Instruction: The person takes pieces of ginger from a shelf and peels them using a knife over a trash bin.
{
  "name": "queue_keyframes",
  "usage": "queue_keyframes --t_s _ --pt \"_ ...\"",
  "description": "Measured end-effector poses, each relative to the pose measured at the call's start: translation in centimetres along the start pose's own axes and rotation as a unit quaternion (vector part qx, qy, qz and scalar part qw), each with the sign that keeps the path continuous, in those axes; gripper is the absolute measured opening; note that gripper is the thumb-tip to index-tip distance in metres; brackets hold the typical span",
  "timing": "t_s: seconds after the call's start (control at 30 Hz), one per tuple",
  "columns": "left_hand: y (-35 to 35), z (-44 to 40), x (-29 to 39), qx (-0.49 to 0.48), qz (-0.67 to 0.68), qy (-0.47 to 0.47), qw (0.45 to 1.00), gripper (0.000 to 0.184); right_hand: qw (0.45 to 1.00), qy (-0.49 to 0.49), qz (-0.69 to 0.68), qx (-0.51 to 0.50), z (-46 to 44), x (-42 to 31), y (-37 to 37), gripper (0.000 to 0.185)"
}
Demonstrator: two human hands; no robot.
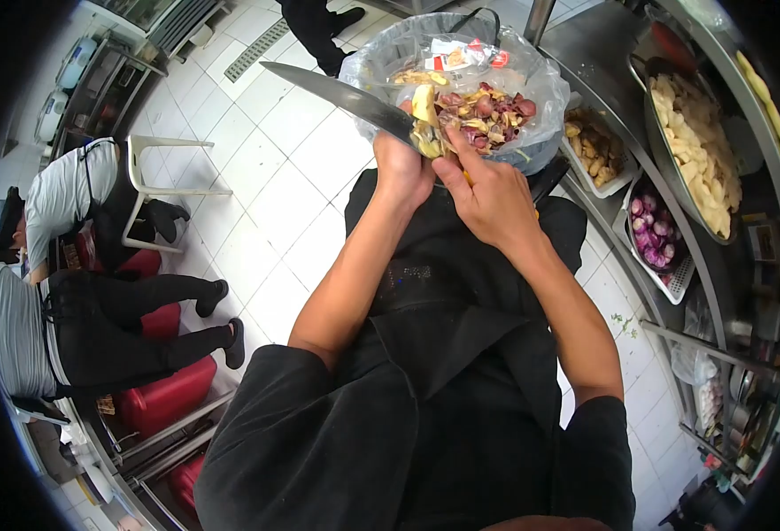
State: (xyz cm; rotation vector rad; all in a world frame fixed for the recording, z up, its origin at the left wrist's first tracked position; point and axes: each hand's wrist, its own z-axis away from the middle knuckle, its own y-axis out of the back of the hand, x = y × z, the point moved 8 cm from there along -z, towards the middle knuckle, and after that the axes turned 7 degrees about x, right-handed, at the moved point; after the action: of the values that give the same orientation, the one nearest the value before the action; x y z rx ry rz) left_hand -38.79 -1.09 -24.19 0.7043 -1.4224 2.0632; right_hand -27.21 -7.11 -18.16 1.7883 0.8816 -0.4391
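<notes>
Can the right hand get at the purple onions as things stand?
Probably yes: the purple onions lie uncovered in the white basket on that side. The right hand seems busy with the knife, though, so it would likely need to put that down first.

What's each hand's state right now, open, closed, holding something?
Left hand: closed, apparently holding the pale yellow piece.
Right hand: closed, holding the knife, handle mostly hidden.
</notes>
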Motion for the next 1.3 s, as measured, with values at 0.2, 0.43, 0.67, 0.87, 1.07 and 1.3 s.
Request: queue_keyframes --t_s 0.2,0.43,0.67,0.87,1.07,1.3 --pt "-0.7 0.8 -0.2 -0.035 -0.003 0.005 0.999 0.037 1.0 -0.027 0.001 0.01 -1.1 1.1 0.1 0.051" --pt "-0.4 0.3 -0.2 -0.026 0.006 0.003 1.0 0.026 1.0 -0.018 -0.022 -0.011 -0.3 0.2 0.1 0.047" --pt "-1.1 1.2 0.0 -0.012 -0.002 0.006 1.0 0.026 0.999 -0.031 -0.027 0.003 -0.9 0.8 0.6 0.048" --pt "-1.0 1.1 -0.2 -0.039 0.009 0.014 0.999 0.031 0.999 -0.033 -0.016 -0.01 -0.6 0.6 0.3 0.05" --pt "-1.3 1.7 0.4 -0.023 -0.048 -0.002 0.999 0.039 1.0 -0.015 -0.006 -0.007 -0.3 0.3 0.3 0.047" --pt "-1.7 1.9 0.0 -0.035 -0.015 0.011 0.999 0.039 1.0 -0.013 0.01 0.014 -1.0 1.0 0.6 0.043"
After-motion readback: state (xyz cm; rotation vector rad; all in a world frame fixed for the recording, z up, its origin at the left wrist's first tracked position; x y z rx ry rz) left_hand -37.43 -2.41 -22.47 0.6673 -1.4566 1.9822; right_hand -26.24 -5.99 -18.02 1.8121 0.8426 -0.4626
